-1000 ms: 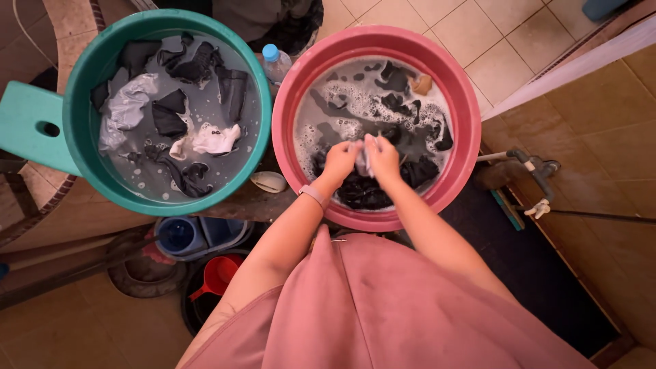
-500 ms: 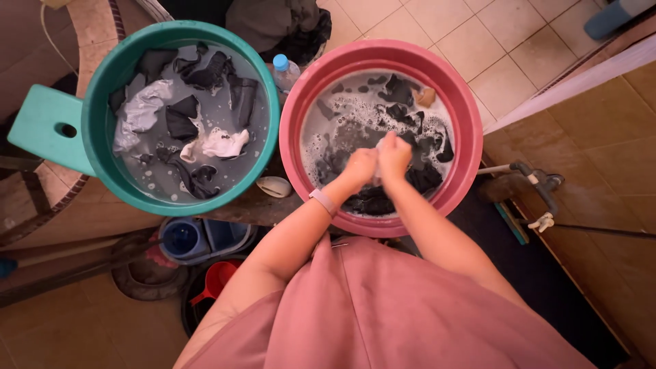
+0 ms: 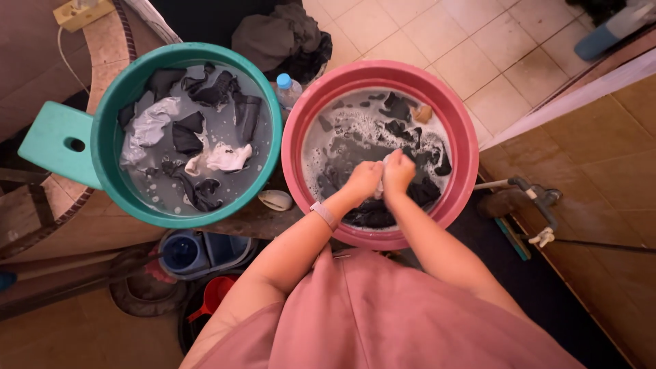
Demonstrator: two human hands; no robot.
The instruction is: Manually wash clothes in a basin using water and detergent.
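A pink basin (image 3: 462,140) holds soapy grey water and dark clothes (image 3: 410,195). Over its near half, my left hand (image 3: 363,180) and my right hand (image 3: 398,171) press together around a small pale cloth (image 3: 385,164); only a scrap of it shows between the fists. A pink band sits on my left wrist. To the left stands a green basin (image 3: 104,147) with grey water, dark garments and a white garment (image 3: 229,157) floating in it.
A water bottle (image 3: 288,89) stands between the basins, a soap dish (image 3: 275,199) below it. A dark clothes pile (image 3: 283,37) lies behind. Blue buckets (image 3: 198,249) and a red scoop (image 3: 213,295) sit under the ledge; a tap (image 3: 536,195) at right.
Both hands kept rubbing the pale cloth, shifting slightly right and nearer to me. The view tilted, so both basins sit lower in frame.
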